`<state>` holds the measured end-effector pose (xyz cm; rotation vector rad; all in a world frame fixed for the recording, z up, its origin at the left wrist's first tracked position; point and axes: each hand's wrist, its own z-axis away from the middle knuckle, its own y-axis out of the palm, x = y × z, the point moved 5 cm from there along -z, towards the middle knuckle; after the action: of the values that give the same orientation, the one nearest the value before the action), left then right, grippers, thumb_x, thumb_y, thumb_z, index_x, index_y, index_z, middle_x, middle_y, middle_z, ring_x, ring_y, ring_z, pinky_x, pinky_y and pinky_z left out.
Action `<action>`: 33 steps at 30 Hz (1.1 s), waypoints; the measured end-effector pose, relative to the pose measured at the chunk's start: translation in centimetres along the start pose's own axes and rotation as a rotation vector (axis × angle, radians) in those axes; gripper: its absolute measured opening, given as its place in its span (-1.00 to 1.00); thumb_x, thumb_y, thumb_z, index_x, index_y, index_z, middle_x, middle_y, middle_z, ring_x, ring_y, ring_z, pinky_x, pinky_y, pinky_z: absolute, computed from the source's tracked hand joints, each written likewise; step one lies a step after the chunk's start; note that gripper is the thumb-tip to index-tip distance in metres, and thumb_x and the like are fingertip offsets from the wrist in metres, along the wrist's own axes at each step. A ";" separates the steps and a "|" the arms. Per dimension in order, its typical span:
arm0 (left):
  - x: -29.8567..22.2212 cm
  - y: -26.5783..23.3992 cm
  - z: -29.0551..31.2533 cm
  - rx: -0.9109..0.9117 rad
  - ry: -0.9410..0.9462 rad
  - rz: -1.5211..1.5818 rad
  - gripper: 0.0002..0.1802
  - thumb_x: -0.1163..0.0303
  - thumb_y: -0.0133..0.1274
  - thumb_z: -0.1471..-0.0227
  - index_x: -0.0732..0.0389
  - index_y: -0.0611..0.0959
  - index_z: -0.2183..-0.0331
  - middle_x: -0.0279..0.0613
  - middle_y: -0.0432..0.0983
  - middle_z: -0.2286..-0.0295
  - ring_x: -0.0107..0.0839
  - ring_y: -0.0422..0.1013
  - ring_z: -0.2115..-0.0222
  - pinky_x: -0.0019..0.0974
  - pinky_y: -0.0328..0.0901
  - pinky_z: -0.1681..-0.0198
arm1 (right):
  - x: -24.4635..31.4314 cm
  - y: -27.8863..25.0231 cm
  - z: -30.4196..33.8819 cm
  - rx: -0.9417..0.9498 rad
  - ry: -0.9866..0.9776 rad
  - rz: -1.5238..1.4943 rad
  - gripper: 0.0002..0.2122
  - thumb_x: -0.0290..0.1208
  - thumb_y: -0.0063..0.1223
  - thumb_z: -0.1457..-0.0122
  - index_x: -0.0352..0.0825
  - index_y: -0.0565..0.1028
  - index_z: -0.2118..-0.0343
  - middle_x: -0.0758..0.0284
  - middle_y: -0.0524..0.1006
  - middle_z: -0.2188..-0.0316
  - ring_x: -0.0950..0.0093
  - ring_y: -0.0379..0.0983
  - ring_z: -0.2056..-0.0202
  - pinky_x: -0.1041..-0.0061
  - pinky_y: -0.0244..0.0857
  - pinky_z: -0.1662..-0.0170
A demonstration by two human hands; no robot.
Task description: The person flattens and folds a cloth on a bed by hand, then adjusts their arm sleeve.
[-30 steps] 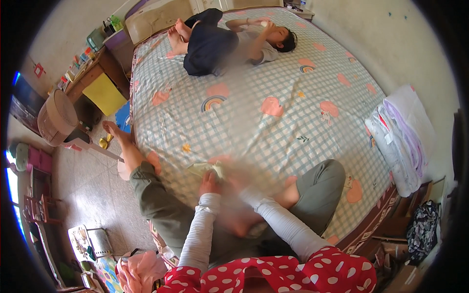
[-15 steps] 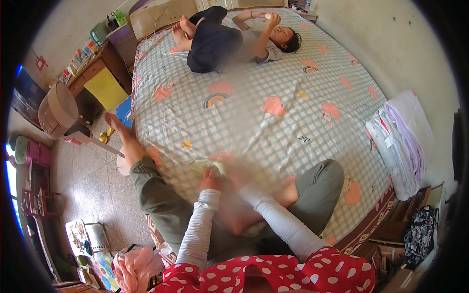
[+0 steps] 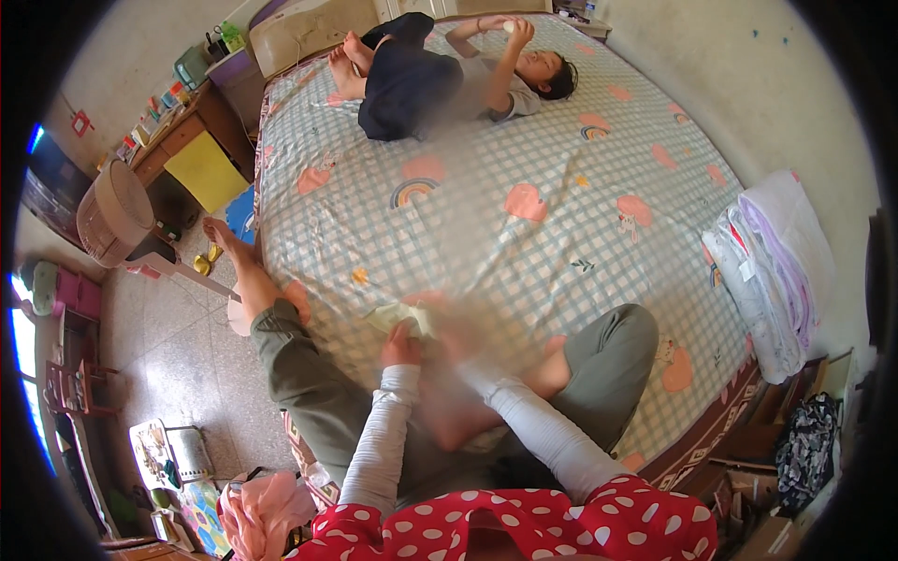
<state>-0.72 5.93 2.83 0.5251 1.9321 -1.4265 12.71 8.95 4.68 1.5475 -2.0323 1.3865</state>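
My left hand (image 3: 402,346) is closed on a pale green cloth-like piece (image 3: 409,318), thin and crumpled, just above the checked bed sheet (image 3: 524,271). Close beside it on the right is my right hand (image 3: 458,344), lost in a smeared patch in the middle of the picture, so its fingers do not show. Whether it also touches the pale green piece I cannot tell. Both forearms wear white ruched sleeves, and my bent legs in grey-green trousers (image 3: 613,360) lie on either side of the hands.
Another person (image 3: 421,89) lies at the far side of the bed, holding a small white thing up. Folded quilts (image 3: 772,271) are stacked at the right edge by the wall. To the left stand a fan (image 3: 117,215) and a desk (image 3: 182,131); pink cloth (image 3: 267,514) hangs at lower left.
My left hand and the pale green piece have shifted only slightly. The person on the bed has moved their raised hands a little. The rest looks the same.
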 end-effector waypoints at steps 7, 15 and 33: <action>-0.8 -1.6 0.3 -0.075 0.046 0.143 -0.62 0.56 -0.16 0.30 0.23 0.48 0.28 -0.07 0.40 0.28 -0.15 0.34 0.26 -0.27 0.23 0.19 | 0.7 -0.2 -0.3 -0.081 -0.068 -0.032 -0.77 -0.55 -0.17 0.09 -0.36 0.42 0.31 0.20 0.44 0.33 0.26 0.37 0.38 0.40 0.26 0.34; -1.4 -0.9 0.2 -0.060 0.105 0.070 -0.60 0.59 -0.16 0.30 0.22 0.47 0.27 -0.08 0.39 0.26 -0.13 0.33 0.25 -0.26 0.24 0.20 | 0.9 -1.7 -0.1 -0.257 -0.134 0.043 -0.80 -0.53 -0.12 0.10 -0.36 0.44 0.35 0.18 0.43 0.29 0.26 0.38 0.36 0.40 0.26 0.32; 0.3 2.4 0.1 0.208 0.087 -0.404 -0.29 0.19 0.03 0.24 -0.01 0.18 -0.01 -0.07 -0.06 -0.05 -0.17 -0.14 -0.09 0.02 -0.17 -0.06 | -3.8 2.1 1.0 0.037 0.093 0.303 -0.52 -0.39 0.03 0.28 -0.28 0.30 0.15 0.13 0.18 0.04 0.17 0.10 0.04 0.10 -0.02 0.06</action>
<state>0.66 6.61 0.98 0.3012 2.0503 -1.9016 12.86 10.53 0.53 1.1984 -2.2652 1.5752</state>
